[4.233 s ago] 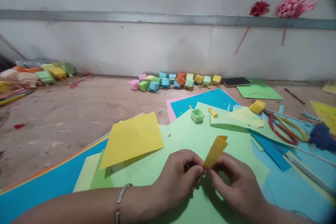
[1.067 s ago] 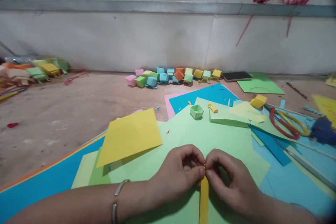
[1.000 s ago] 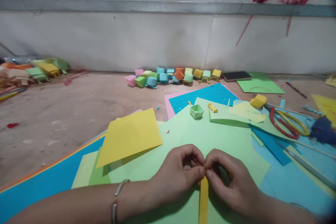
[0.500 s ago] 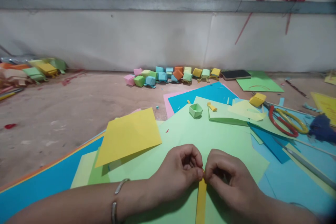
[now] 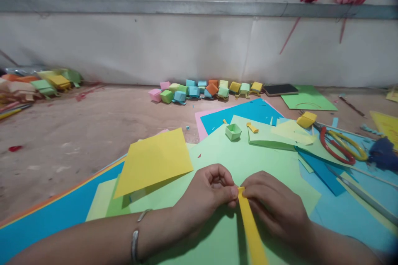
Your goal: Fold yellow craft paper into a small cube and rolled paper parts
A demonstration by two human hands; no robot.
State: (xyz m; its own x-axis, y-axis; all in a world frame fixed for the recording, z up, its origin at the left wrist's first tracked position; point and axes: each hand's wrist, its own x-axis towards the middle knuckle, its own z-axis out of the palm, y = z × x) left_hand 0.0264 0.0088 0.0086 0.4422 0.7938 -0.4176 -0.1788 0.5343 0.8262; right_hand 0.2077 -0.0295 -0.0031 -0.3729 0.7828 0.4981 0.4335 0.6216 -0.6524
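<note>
A narrow yellow paper strip [image 5: 252, 232] runs from my fingertips down toward the bottom edge of the view, its far end bent over. My left hand [image 5: 209, 192] pinches that end from the left, thumb and index finger closed. From the other side my right hand [image 5: 273, 203] grips the same end, its fingers curled and partly hiding the strip. Both hands are just above a light green paper sheet [image 5: 214, 157]. Beyond them on the sheet sit a small green paper box [image 5: 233, 132] and a little folded yellow paper piece [image 5: 252, 128].
A yellow sheet [image 5: 155, 159] lies left of my hands. On the right are scissors [image 5: 337, 145], a yellow paper box [image 5: 306, 119] and a grey blade-like tool [image 5: 367, 194]. Several coloured paper figures [image 5: 193, 92] line the wall, beside a phone [image 5: 281, 90].
The strip's pinched end has been lifted slightly, and its lower part has swung right. My right hand has turned, with its back now more toward the camera.
</note>
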